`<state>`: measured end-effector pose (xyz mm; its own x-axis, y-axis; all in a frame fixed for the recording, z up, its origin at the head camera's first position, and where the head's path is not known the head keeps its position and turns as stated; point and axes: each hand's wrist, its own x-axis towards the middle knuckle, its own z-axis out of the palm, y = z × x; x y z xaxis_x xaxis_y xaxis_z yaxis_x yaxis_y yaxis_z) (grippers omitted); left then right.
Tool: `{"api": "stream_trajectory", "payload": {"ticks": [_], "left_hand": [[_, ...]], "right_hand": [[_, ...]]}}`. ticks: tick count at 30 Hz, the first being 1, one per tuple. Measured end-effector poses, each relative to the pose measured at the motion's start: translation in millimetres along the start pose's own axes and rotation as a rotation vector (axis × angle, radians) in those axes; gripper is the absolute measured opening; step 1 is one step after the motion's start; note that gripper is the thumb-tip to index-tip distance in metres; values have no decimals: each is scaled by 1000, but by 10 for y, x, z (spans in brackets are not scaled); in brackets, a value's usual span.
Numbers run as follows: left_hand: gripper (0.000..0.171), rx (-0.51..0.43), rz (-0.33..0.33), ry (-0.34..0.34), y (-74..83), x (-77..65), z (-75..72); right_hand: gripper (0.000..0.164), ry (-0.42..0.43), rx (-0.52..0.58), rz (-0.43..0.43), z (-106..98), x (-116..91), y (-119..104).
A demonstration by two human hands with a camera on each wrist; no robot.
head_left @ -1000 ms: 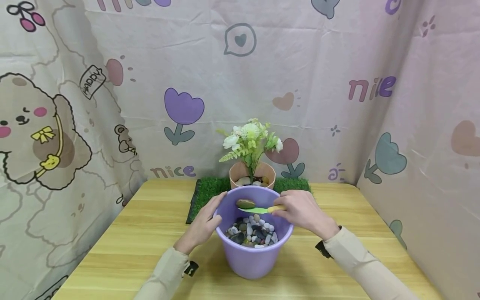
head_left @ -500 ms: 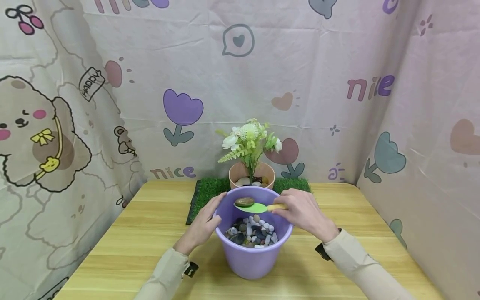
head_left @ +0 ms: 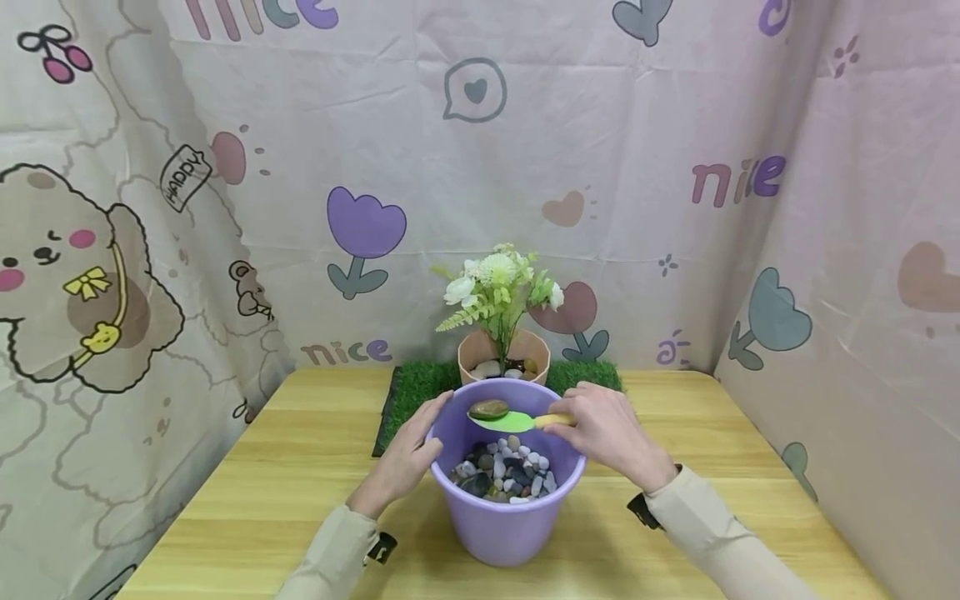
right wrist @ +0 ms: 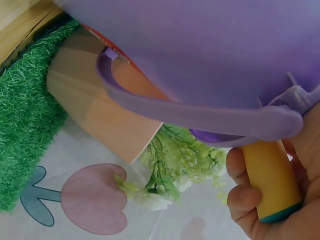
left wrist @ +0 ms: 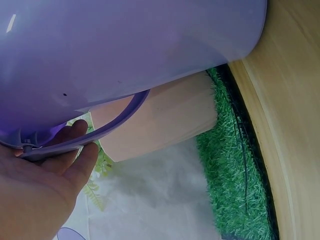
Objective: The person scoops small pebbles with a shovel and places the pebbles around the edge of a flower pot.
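A purple bucket (head_left: 504, 533) stands upright on the table, with pebbles (head_left: 510, 471) of mixed white, grey and dark colours in its bottom. My left hand (head_left: 405, 454) grips its left rim; the left wrist view shows the fingers at the bucket's handle (left wrist: 110, 124), where it joins the rim. In my right hand (head_left: 606, 427) is a small garden trowel, held by its yellow handle (right wrist: 271, 177) at the right rim. Its green blade (head_left: 510, 422) reaches over the bucket's mouth, carrying one brown oval stone (head_left: 488, 409) above the pebbles.
Directly behind the bucket, a peach flowerpot (head_left: 465, 358) with white artificial flowers (head_left: 497, 271) and several stones stands on a green turf mat (head_left: 408, 400). The wooden table (head_left: 300, 467) extends to both sides. Printed cloth (head_left: 630, 242) hangs around its back and sides.
The trowel has shifted slightly left with the stone on it, and its blade has turned to show more green. My left hand keeps its place on the bucket.
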<state>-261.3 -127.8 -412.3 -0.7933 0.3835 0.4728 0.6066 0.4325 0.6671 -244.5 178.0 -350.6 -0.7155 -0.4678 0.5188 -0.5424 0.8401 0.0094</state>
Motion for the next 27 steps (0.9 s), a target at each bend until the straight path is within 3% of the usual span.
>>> {"api": "stream_trajectory", "payload": {"ticks": [12, 27], "left_hand": [[68, -10, 5, -4, -16, 15, -10], [68, -11, 5, -3, -32, 1, -1]], "right_hand": [[17, 76, 51, 9, 35, 4, 24], [24, 148, 94, -18, 101, -51, 57]]}}
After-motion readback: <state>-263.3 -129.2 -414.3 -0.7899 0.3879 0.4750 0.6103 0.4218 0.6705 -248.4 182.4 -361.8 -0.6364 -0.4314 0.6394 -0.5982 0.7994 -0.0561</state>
